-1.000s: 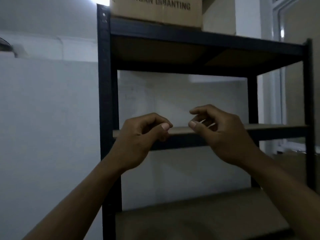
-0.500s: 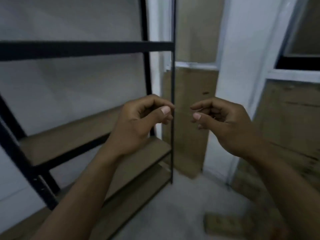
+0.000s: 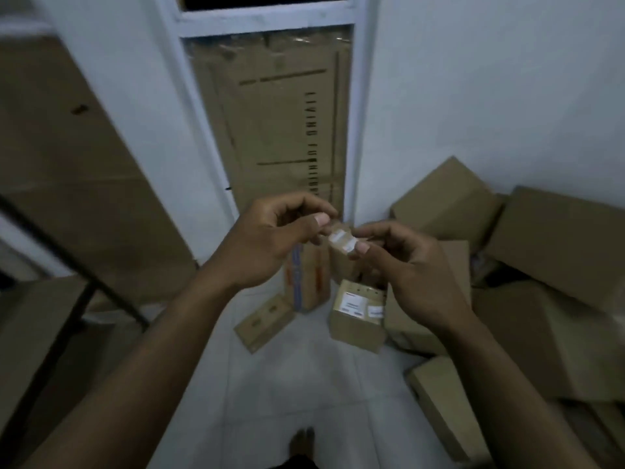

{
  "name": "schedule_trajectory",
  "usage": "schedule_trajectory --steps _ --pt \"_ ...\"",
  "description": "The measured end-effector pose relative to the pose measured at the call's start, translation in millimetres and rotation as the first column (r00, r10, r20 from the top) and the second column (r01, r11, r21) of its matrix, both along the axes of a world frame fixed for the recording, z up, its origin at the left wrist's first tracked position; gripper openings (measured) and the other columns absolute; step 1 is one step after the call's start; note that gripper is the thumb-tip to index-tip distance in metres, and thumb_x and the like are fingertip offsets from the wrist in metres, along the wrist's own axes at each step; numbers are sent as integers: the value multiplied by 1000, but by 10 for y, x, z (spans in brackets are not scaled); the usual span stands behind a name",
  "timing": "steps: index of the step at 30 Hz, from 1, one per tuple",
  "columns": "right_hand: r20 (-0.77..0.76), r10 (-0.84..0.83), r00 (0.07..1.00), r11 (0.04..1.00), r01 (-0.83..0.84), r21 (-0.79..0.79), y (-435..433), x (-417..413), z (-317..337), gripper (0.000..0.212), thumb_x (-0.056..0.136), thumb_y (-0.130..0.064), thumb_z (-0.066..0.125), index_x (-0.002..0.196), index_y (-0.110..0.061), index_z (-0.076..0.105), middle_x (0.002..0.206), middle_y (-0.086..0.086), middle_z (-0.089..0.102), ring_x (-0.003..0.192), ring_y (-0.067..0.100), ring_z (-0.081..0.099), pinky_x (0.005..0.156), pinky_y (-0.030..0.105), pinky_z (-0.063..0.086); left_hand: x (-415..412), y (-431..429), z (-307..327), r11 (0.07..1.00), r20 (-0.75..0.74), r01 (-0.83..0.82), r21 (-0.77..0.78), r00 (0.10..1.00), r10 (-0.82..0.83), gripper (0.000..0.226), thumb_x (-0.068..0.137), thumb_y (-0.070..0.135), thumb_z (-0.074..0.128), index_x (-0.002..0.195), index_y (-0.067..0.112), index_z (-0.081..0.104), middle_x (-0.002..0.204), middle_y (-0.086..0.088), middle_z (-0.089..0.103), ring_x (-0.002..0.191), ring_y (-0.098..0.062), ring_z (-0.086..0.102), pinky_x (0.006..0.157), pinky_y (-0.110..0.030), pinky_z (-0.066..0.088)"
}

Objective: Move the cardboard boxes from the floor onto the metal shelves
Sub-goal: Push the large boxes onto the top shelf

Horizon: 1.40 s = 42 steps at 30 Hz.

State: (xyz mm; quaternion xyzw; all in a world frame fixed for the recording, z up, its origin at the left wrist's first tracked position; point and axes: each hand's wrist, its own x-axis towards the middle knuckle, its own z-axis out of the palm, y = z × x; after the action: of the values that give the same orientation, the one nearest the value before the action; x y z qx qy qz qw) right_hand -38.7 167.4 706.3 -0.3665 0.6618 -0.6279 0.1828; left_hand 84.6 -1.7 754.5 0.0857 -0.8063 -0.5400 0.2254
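Note:
Both of my hands are raised in front of me over the floor. My left hand [image 3: 267, 245] and my right hand [image 3: 406, 275] have their fingers curled, thumbs near the fingertips, and hold nothing. Below and behind them cardboard boxes lie on the white tiled floor: a small labelled box [image 3: 358, 319], a flat little box [image 3: 263, 321], and a tall box with orange and blue stripes [image 3: 306, 282]. Another small box with a white label [image 3: 340, 243] shows between my fingertips; whether they touch it I cannot tell. The dark metal shelf frame [image 3: 77, 299] stands at the left edge.
Several larger cardboard boxes [image 3: 568, 238] are piled against the white wall on the right, one [image 3: 439, 411] near my right forearm. A big flat carton [image 3: 270, 123] leans behind the white frame ahead. My foot [image 3: 302, 441] stands on the tiles [image 3: 270, 384].
My view has swung from the shelves to the right and down onto the boxes on the floor. Both hands keep the same curled pose in front of me.

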Motion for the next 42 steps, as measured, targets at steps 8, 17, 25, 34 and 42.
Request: schedule_trajectory --steps 8,17,25,34,42 --pt "120 -377 918 922 360 140 328 -643 -494 16 95 -9 65 101 -22 72 84 11 74 70 15 69 62 20 53 -1187 -225 -626 965 160 237 113 954 -253 16 98 9 59 104 15 72 96 -13 73 85 -32 69 79 -38 55" --pt "251 -702 666 706 609 361 1075 -1373 -1148 13 98 -17 64 101 -27 71 86 -3 77 73 17 70 67 30 58 -2457 -56 -1330 897 318 300 325 859 -402 15 99 -1 53 106 2 66 88 -11 68 71 -17 64 61 -23 54" --pt "299 -756 583 649 602 466 1487 -2576 -1438 14 97 -9 62 110 -10 68 99 19 73 67 15 61 61 26 52 -3755 271 -1884 908 447 163 386 828 -338 20 100 3 54 97 15 69 92 -11 69 77 -26 63 66 -35 49" --pt "268 -743 614 640 534 552 1563 -3704 -1640 19 97 -15 65 116 -13 67 86 2 64 75 17 64 63 25 52 -4840 563 -2119 920 514 148 363 792 -331 17 100 15 58 101 25 72 96 -1 73 88 -29 69 72 -38 53" --pt "108 -839 533 501 680 536 1954 -4441 -1577 21 94 -29 70 113 -33 63 102 0 66 96 22 67 87 52 56 -5873 962 -1832 866 456 305 395 754 -473 15 100 5 53 109 5 65 99 -15 66 86 -27 58 68 -31 45"
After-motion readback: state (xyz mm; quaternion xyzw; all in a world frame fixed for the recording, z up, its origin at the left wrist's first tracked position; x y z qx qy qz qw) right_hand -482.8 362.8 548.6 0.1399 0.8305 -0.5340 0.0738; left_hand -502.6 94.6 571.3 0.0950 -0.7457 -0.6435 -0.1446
